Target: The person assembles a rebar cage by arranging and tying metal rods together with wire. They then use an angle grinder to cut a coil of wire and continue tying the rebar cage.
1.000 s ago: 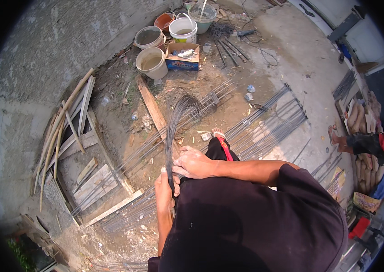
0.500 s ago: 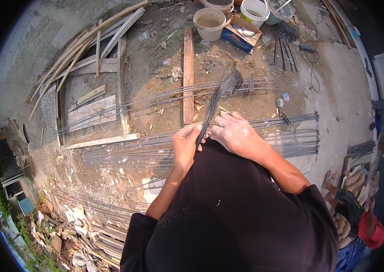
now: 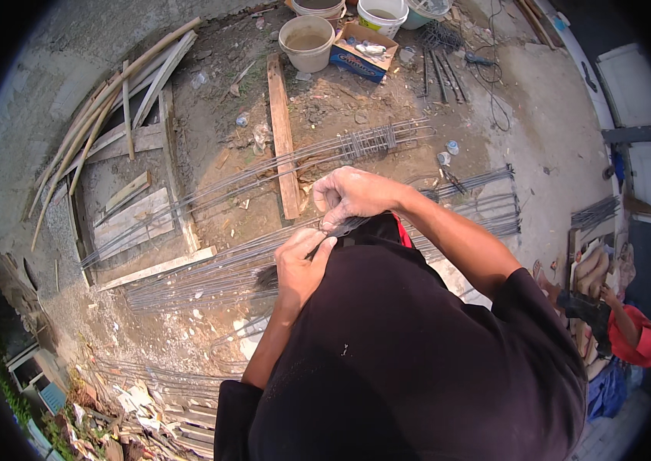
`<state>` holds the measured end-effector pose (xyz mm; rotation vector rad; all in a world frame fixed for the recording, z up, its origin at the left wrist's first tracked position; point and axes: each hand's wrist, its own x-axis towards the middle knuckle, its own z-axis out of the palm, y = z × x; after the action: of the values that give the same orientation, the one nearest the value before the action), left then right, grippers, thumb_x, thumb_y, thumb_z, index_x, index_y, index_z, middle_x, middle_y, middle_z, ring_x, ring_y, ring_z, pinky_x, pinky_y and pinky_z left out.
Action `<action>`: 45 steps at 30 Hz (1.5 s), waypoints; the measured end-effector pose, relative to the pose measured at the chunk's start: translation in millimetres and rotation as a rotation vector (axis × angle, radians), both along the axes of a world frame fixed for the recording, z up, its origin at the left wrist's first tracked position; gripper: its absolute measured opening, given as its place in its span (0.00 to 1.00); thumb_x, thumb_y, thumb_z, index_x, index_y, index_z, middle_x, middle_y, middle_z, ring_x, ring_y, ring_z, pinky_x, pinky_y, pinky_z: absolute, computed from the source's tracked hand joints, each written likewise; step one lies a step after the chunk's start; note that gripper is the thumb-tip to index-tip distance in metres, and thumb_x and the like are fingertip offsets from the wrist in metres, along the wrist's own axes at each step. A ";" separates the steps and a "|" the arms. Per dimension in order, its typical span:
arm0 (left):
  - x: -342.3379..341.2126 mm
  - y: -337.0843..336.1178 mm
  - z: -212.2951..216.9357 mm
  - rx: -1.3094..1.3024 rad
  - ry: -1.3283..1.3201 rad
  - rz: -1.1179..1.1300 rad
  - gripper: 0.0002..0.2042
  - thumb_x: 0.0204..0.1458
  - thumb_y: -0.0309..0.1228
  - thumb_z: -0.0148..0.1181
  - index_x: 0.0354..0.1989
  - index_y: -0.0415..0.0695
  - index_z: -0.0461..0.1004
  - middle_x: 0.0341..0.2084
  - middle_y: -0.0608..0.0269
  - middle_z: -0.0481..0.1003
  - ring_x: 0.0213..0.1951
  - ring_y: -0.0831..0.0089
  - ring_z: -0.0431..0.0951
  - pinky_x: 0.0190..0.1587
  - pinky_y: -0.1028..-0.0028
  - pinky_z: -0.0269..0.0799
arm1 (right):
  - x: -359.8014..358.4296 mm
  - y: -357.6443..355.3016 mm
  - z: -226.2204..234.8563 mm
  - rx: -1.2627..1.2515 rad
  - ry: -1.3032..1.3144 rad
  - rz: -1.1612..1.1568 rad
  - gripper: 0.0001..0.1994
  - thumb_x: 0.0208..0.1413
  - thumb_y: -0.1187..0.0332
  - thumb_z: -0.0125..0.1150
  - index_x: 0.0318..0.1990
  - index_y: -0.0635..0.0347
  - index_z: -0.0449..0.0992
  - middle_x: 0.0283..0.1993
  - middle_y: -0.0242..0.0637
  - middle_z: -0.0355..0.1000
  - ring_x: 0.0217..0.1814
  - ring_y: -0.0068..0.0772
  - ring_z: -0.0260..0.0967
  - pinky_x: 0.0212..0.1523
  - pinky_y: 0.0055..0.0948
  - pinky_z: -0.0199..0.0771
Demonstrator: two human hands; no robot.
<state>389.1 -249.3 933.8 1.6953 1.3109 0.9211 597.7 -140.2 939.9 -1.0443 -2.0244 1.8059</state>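
Observation:
My left hand (image 3: pixel 302 265) is closed around a bundle of thin dark wire. A frayed tuft of the wire bundle (image 3: pixel 266 278) pokes out on the left of that hand. My right hand (image 3: pixel 352 194) is bent over it, thumb and fingers pinched together at the bundle close to the left fingertips. Dark strands show just below the right fingers; the rest of the bundle is hidden by my hands and dark shirt. Beneath both hands, long thin steel bars (image 3: pixel 210 273) lie in rows on the ground.
A wooden plank (image 3: pixel 282 138) crosses under a tied rebar cage (image 3: pixel 368 144). Buckets (image 3: pixel 307 58) and a blue cardboard box (image 3: pixel 360 69) stand at the far side. A wooden frame (image 3: pixel 176 165) lies left. A person in a red top (image 3: pixel 637 338) is at the right.
The wire bundle, upright with its tuft pointing away from me, has swung down so a tuft shows left of my left hand. My right hand has moved left and up; the view has shifted.

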 end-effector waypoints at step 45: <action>308.1 160.0 -213.3 -0.218 -0.068 0.287 0.01 0.58 0.23 0.66 0.35 0.39 0.80 0.27 0.67 0.77 0.35 0.80 0.75 0.40 0.75 0.71 | 425.7 -19.3 -4.4 -0.016 -0.002 -0.841 0.16 0.52 0.61 0.76 0.29 0.63 0.76 0.23 0.26 0.69 0.26 0.17 0.61 0.29 0.26 0.60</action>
<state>697.1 -89.4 720.6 1.3212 1.5742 0.9491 1023.3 -159.5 935.5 -1.5751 -1.2429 1.3446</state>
